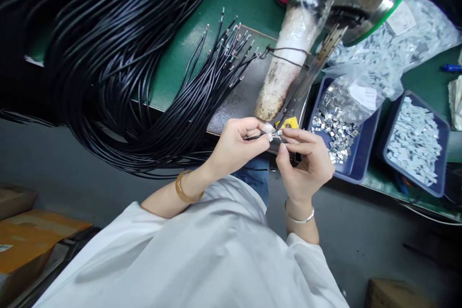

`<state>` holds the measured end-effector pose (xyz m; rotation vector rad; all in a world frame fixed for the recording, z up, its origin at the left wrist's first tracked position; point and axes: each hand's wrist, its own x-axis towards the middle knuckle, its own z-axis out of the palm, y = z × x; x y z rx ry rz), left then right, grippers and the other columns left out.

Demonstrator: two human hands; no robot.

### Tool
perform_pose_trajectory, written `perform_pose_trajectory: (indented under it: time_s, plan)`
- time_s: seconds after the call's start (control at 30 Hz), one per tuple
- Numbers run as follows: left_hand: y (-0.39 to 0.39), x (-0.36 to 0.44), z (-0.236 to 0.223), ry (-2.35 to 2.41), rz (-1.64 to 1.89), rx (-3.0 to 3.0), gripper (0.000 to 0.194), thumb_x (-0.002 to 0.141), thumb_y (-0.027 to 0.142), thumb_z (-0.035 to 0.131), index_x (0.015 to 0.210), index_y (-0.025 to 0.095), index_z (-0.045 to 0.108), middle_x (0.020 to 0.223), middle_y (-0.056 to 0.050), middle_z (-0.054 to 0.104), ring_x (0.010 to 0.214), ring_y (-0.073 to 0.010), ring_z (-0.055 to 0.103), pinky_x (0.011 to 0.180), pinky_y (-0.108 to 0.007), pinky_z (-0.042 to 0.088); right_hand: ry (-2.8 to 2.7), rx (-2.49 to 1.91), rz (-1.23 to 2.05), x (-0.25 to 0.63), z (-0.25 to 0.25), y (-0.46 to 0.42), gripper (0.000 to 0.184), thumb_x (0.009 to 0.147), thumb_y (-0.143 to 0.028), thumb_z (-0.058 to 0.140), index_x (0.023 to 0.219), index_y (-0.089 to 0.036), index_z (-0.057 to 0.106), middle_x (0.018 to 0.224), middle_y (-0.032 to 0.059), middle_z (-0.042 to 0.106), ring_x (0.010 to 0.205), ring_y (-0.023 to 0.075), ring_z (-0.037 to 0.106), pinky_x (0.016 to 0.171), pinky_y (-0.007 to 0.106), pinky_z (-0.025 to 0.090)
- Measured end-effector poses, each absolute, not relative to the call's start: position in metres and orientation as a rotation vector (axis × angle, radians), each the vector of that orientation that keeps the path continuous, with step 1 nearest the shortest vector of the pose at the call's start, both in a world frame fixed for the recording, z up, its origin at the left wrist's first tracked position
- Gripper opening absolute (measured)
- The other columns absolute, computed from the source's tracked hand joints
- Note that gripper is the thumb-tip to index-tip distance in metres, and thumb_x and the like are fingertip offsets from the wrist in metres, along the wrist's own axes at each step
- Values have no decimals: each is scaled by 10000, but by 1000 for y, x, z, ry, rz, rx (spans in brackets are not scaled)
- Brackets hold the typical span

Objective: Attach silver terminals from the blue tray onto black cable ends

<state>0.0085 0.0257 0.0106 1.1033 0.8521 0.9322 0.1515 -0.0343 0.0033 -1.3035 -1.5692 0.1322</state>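
My left hand [240,139] pinches the end of a black cable [257,137] between thumb and fingers, with white coverings on the fingertips. Facing it, my right hand [305,156] is closed at the cable's bared tip, thumb and forefinger brought together around something small and shiny. Its exact kind is too small to tell. Both hands meet at the table's front edge, just below a tapered white, plastic-wrapped tube [283,67] with a stained tip. A yellow sticker [288,123] shows just behind the fingertips.
A thick bundle of black cables [119,57] fills the left, stripped ends fanned over a metal plate [234,101]. On the right stand a blue tray [364,154] of small metal clips and another tray [442,154] of pale pieces. Behind them lies a filled plastic bag [426,33].
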Motion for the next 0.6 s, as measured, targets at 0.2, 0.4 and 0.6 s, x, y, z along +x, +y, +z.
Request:
perform_pose_trajectory:
  time_s: [0.2, 0.4, 0.6]
  plan:
    - [24, 9, 11, 889, 928, 1131, 71, 740, 186, 662, 719, 118, 660, 525, 70, 363, 484, -37, 261, 446, -177, 211, -1619, -1364, 40, 151, 5, -33, 164, 832, -88, 714, 904, -225, 659, 1024, 28, 744, 936, 180, 728, 790, 353, 643]
    - [22, 7, 11, 902, 939, 1148, 87, 756, 209, 677, 724, 131, 662, 540, 60, 379, 487, -42, 265, 441, -183, 200, -1634, -1361, 17, 149, 9, -32, 193, 818, -68, 726, 918, -226, 676, 1025, 31, 742, 932, 175, 726, 792, 342, 644]
    - [23, 6, 12, 925, 936, 1174, 98, 757, 216, 672, 722, 128, 648, 532, 69, 349, 484, -42, 254, 445, -186, 200, -1624, -1357, 37, 148, 9, -33, 177, 820, -75, 711, 892, -223, 646, 1047, 37, 741, 917, 172, 727, 779, 342, 654]
